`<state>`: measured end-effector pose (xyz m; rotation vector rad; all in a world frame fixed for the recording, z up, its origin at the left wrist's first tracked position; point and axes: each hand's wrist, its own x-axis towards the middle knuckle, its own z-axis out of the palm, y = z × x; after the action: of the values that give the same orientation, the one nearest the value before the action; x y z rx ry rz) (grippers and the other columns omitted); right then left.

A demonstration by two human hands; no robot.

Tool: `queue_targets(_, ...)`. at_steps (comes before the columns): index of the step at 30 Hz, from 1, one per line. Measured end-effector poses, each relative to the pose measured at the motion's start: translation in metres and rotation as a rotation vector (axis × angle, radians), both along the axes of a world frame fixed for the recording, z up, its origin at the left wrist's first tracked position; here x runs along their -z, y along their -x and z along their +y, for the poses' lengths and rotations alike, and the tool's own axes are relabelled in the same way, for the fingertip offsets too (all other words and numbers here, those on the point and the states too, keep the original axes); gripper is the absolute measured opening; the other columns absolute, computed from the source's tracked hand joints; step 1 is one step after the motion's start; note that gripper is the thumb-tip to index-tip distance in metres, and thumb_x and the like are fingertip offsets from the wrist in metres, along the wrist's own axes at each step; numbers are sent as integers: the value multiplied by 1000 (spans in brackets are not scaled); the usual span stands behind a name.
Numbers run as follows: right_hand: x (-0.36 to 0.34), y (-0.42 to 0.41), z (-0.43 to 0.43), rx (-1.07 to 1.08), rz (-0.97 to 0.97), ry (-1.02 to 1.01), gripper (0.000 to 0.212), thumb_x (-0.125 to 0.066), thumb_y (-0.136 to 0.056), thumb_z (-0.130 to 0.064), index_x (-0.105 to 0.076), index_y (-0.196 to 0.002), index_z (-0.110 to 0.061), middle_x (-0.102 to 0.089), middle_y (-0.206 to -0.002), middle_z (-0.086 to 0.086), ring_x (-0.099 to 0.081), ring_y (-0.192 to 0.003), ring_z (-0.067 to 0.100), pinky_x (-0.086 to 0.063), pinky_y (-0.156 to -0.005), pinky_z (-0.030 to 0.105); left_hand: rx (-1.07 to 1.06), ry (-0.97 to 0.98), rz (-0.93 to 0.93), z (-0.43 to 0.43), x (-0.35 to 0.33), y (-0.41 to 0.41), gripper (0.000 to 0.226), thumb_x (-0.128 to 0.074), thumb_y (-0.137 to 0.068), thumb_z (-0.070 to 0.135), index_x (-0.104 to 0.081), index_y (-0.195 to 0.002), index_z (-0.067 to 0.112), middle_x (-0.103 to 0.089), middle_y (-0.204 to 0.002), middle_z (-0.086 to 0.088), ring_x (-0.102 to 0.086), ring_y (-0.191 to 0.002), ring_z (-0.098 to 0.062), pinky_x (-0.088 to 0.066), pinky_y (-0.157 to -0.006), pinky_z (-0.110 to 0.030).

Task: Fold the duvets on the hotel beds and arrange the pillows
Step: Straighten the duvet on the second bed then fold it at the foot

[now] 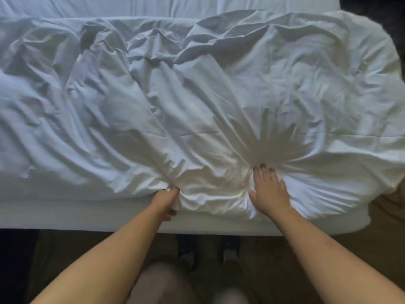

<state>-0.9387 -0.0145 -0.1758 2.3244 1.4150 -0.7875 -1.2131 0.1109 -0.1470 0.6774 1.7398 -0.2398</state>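
A rumpled white duvet (197,95) lies across the bed and fills most of the view, hanging over the near edge at the right. My left hand (166,200) pinches a bunch of the duvet's near edge, fingers closed on the cloth. About a hand's width to the right, my right hand (268,189) presses flat on the duvet, fingers spread, with creases fanning out from it. No pillow is in view.
The bed's white sheet (87,211) shows along the near side below the duvet, and a smoother strip (131,5) lies at the far edge. My legs and shoes (208,255) stand on dark carpet (383,238) against the bed.
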Motion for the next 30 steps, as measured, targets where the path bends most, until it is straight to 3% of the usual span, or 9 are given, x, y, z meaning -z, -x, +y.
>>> queue_targets(3, -68, 10, -12, 153, 182, 20, 68, -45, -99, -40, -17, -157, -18, -32, -158, 10, -40, -139, 29, -45, -100, 42, 358, -22, -63, -3, -51, 15, 33, -52, -95, 43, -54, -105, 11, -51, -87, -11, -48, -70, -24, -39, -63, -29)
queue_targets(7, -164, 30, -66, 450, 315, -133, 50, -47, -99, -38, -35, -144, -22, -64, -117, 4, -61, -102, 21, -48, -74, 32, 580, -211, -177, -18, -120, 14, 20, -52, -97, 25, -58, -108, 10, -66, -87, -9, -59, -69, -20, -44, -58, -26)
queue_targets(9, -204, 37, -103, 632, 363, -230, 27, -49, -99, -37, -48, -125, -30, -63, -104, -5, -58, -88, 10, -44, -66, 22, 652, -246, -234, -37, -151, 7, 18, -48, -98, 19, -59, -110, 14, -70, -94, -11, -66, -75, -19, -49, -63, -27)
queue_targets(11, -230, 45, -146, 881, 420, -326, 7, -54, -98, -30, -58, -103, -26, -67, -96, -5, -64, -84, 9, -52, -70, 27, 691, -248, -260, -60, -177, -4, 16, -47, -98, 14, -61, -105, 12, -71, -88, -11, -66, -69, -19, -48, -58, -27)
queue_targets(14, -241, 49, -216, 1216, 481, -514, 13, -58, -97, -15, -68, -89, -17, -74, -80, 8, -70, -65, 19, -58, -72, 40, 711, -263, -346, -98, -207, -36, 14, -47, -95, 3, -60, -91, 6, -66, -71, -8, -59, -54, -19, -40, -46, -22)
queue_targets(18, -245, 52, -306, 1531, 498, -670, 17, -52, -98, -5, -65, -87, -6, -69, -78, 17, -62, -61, 26, -48, -57, 30, 845, -359, -462, -162, -235, -87, 22, -50, -91, -7, -61, -78, 7, -61, -63, -8, -55, -47, -12, -41, -41, -17)
queue_targets(21, -237, 49, -380, 1695, 524, -688, 15, -52, -98, -2, -63, -89, -1, -65, -75, 17, -57, -57, 23, -44, -52, 28, 936, -375, -568, -211, -237, -128, 24, -58, -85, 9, -65, -63, 17, -60, -58, -5, -54, -47, -14, -41, -44, -19)
queue_targets(26, -209, 36, -502, 1928, 561, -630, 14, -55, -97, -5, -65, -89, 2, -67, -69, 16, -58, -55, 25, -45, -56, 29, 1055, -396, -459, -280, -212, -204, 22, -52, -96, 1, -59, -76, 0, -52, -58, -18, -47, -35, -15, -36, -36, -18)
queue_targets(30, -194, 16, -566, 2060, 636, -527, 13, -58, -95, -4, -62, -86, 5, -66, -65, 22, -60, -60, 31, -47, -64, 37, 1169, -391, -336, -310, -184, -241, 25, -55, -96, 6, -61, -72, 0, -54, -50, -11, -49, -42, -18, -40, -46, -23)
